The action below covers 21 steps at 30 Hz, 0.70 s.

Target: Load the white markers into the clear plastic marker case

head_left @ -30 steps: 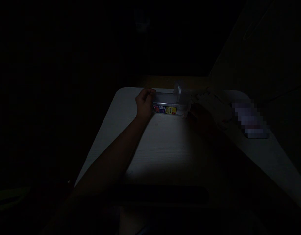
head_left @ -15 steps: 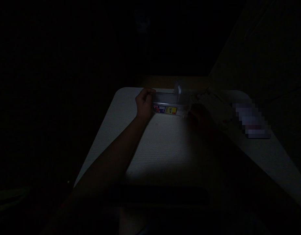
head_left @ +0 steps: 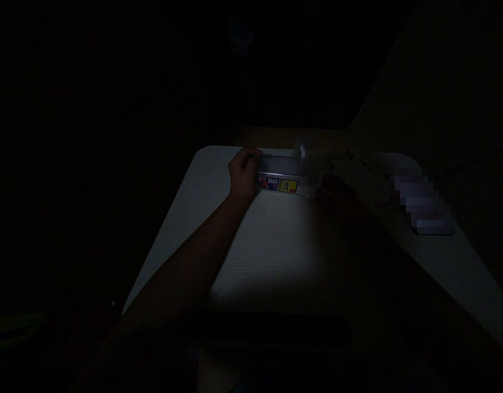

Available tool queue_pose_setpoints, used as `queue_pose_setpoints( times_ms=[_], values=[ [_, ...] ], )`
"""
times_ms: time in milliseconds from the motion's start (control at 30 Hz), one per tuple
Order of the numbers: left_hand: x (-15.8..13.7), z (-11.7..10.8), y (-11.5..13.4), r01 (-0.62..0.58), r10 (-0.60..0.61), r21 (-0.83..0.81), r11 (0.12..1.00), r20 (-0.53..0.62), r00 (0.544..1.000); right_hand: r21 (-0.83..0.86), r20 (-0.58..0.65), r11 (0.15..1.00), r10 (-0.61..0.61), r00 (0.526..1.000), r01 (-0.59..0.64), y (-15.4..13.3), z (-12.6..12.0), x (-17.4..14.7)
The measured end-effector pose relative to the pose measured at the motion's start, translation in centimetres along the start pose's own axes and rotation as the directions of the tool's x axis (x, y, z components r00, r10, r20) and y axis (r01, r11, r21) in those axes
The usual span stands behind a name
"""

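A clear plastic box (head_left: 278, 166) lies lengthwise near the far edge of the table. A purple and yellow label (head_left: 278, 184) runs along its near side, and a clear upright piece (head_left: 301, 155) stands at its right part. My left hand (head_left: 243, 174) is closed around the box's left end, with the thumb and fingers bent over it. My right hand (head_left: 337, 196) is at the box's right end, deep in shadow; its fingers are too dark to make out, so I cannot tell whether it grips the box.
The pale table (head_left: 271, 245) has a bright patch in the middle and dark shadow around it. A phone-like object (head_left: 425, 202), its face blurred out, lies at the right. Something crumpled and dim (head_left: 358, 169) lies behind my right hand. Beyond the table is near-black.
The view has shifted very slightly. The clear upright piece seems to lean a little differently, and my right hand is darker. My left hand keeps its hold on the box.
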State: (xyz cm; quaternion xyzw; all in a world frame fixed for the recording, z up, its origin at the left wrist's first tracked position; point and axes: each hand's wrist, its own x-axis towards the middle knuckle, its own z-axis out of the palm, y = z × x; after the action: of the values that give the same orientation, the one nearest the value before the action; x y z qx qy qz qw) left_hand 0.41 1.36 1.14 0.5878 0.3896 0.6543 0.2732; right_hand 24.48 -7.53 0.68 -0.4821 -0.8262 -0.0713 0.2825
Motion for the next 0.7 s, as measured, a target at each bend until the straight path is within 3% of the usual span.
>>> queue_pose_setpoints(
  times_ms=[367, 700],
  values=[
    [-0.1, 0.1, 0.0, -0.001, 0.001, -0.001, 1.0, 0.001, 1.0, 0.013, 0.025, 0.99, 0.141, 0.99, -0.141, 0.3, -1.5, -0.4],
    [0.0, 0.0, -0.2, -0.032, 0.031, 0.035, 0.999, 0.003, 0.999, -0.023, 0.076, 0.99, 0.142, 0.987, -0.141, -0.6, -1.5, 0.0]
  ],
)
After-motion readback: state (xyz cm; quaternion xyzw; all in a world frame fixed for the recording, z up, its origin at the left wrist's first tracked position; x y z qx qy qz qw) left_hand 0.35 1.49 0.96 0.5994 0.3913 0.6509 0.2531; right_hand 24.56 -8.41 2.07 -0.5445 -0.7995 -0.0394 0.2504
